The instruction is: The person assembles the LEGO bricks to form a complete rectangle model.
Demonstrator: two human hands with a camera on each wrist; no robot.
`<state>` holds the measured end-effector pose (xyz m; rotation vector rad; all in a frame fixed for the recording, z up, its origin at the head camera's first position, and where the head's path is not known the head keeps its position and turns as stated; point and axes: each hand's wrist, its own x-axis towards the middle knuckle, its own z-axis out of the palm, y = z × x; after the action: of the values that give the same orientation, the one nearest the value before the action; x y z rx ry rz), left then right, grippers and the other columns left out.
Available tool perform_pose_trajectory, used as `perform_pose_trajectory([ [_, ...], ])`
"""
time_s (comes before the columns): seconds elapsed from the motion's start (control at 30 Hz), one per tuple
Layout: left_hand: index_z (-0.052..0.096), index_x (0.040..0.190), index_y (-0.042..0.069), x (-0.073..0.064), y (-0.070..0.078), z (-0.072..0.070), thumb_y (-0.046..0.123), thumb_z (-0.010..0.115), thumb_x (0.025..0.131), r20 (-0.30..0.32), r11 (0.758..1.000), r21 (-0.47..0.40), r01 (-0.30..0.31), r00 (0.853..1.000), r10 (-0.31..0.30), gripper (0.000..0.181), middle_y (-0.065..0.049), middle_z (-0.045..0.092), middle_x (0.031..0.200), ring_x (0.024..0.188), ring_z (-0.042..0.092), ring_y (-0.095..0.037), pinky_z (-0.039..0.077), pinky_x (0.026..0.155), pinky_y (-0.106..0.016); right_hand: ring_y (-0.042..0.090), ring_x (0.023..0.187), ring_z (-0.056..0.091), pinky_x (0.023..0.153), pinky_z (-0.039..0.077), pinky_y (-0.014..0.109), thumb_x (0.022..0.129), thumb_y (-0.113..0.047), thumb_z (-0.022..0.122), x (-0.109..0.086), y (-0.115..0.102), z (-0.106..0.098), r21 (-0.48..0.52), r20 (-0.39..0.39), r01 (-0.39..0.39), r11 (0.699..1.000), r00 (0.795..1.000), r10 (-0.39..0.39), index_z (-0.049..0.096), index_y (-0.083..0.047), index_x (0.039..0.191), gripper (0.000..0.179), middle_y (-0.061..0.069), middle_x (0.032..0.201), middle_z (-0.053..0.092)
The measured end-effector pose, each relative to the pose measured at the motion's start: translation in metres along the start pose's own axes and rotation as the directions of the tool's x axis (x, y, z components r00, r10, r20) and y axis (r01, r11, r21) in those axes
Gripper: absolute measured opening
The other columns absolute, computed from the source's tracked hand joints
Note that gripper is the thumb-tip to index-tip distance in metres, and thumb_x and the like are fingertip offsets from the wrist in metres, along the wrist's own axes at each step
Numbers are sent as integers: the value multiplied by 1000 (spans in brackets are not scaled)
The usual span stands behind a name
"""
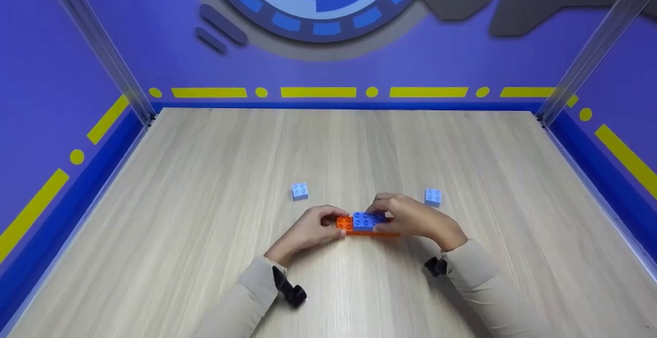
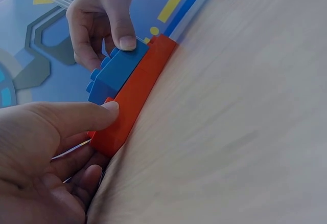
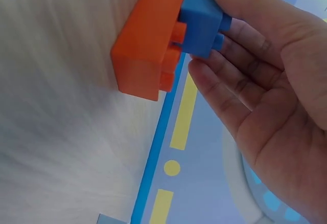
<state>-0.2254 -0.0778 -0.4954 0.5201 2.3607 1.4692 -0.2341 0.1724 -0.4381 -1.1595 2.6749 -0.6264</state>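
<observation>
Orange brick (image 1: 345, 223): long, studded, lying flat on the wooden tabletop (image 1: 205, 184) near its front centre, long axis running left to right. Blue brick (image 1: 367, 219): shorter, studded, seated on top of the orange brick toward the middle, leaving orange studs bare at the left end; in the right wrist view its underside sits over the orange studs with a narrow gap visible at the end. Left hand (image 1: 310, 229): grip closed on the left end of the orange brick, thumb laid along its near side in the left wrist view, other fingers curled behind and below. Right hand (image 1: 410, 217): grip pinched on the blue brick, thumb on the near side and fingers over the top and far side; it also covers the right part of the orange brick in the head view. Both wrists in pale sleeves with a black strap mount on each. Light blue small brick (image 1: 300, 190): loose on the tabletop, behind and left of the hands. Second light blue small brick (image 1: 432, 196): loose on the tabletop, just beyond the right hand, apart from it. Surround: purple walls with yellow dashes and dots, metal corner posts.
</observation>
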Motion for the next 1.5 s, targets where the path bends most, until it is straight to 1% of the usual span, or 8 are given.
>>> perform_pose_trajectory([
  [0.27, 65, 122, 11, -1, 4, -4, 17, 71, 85, 24, 999, 39, -12, 1000, 11, 39, -6, 64, 118, 100, 56, -17, 47, 89, -34, 14, 90, 61, 81, 55, 35, 84, -13, 73, 1, 1, 2, 27, -20, -7, 1000, 1000, 8, 69, -4, 109, 27, 5, 102, 66],
  [0.57, 61, 123, -1, -5, 9, -18, 9, 64, 87, 54, 987, 98, -127, 991, 122, 37, -15, 64, 120, 107, 61, -27, 49, 96, -41, 13, 89, 58, 82, 54, 34, 85, -15, 72, -2, 2, 4, 43, -14, -30, 999, 999, 30, 68, -5, 111, 28, 3, 103, 65],
  [0.8, 62, 121, -1, -7, 12, -35, 11, 65, 90, -39, 968, 187, -168, 983, 178, 34, -16, 63, 118, 109, 58, -31, 49, 95, -43, 13, 92, 59, 83, 54, 33, 86, -17, 71, -2, 1, 5, 49, -21, -44, 998, 999, 45, 68, -6, 111, 28, 2, 105, 65],
  [1.0, 64, 118, 0, -4, 9, -50, 8, 70, 85, -178, 926, 318, -204, 946, 269, 35, -16, 61, 120, 115, 52, -35, 45, 98, -49, 14, 95, 60, 84, 54, 34, 86, -17, 71, -3, 2, 6, 44, -26, -49, 998, 998, 50, 68, -6, 112, 29, 3, 107, 65],
  [1.07, 64, 119, 2, -3, 7, -56, 7, 71, 84, -223, 921, 348, -175, 939, 262, 36, -15, 60, 123, 118, 49, -35, 44, 100, -48, 14, 95, 60, 84, 54, 34, 86, -17, 71, -3, 2, 6, 48, -27, -46, 998, 998, 48, 68, -5, 112, 29, 3, 107, 65],
  [1.2, 62, 124, 5, -1, 4, -67, 10, 72, 84, -275, 915, 399, -67, 943, 189, 42, -14, 57, 127, 119, 47, -32, 42, 101, -46, 14, 94, 60, 83, 54, 34, 86, -17, 71, -3, 3, 7, 48, -32, -38, 998, 999, 40, 68, -5, 112, 29, 4, 106, 65],
  [1.33, 59, 128, 7, 0, 2, -75, 16, 73, 85, -286, 898, 436, 49, 954, 87, 47, -13, 55, 131, 122, 46, -31, 39, 103, -47, 14, 94, 60, 82, 54, 34, 86, -17, 72, -3, 3, 8, 47, -34, -30, 998, 999, 32, 68, -5, 112, 29, 4, 106, 65],
  [1.5, 57, 131, 6, 1, 2, -78, 18, 73, 85, -273, 872, 475, 118, 962, 18, 50, -14, 54, 133, 123, 46, -32, 38, 104, -48, 15, 94, 60, 82, 54, 34, 86, -17, 72, -3, 4, 7, 54, -35, -22, 998, 999, 24, 68, -5, 112, 29, 5, 106, 65],
])
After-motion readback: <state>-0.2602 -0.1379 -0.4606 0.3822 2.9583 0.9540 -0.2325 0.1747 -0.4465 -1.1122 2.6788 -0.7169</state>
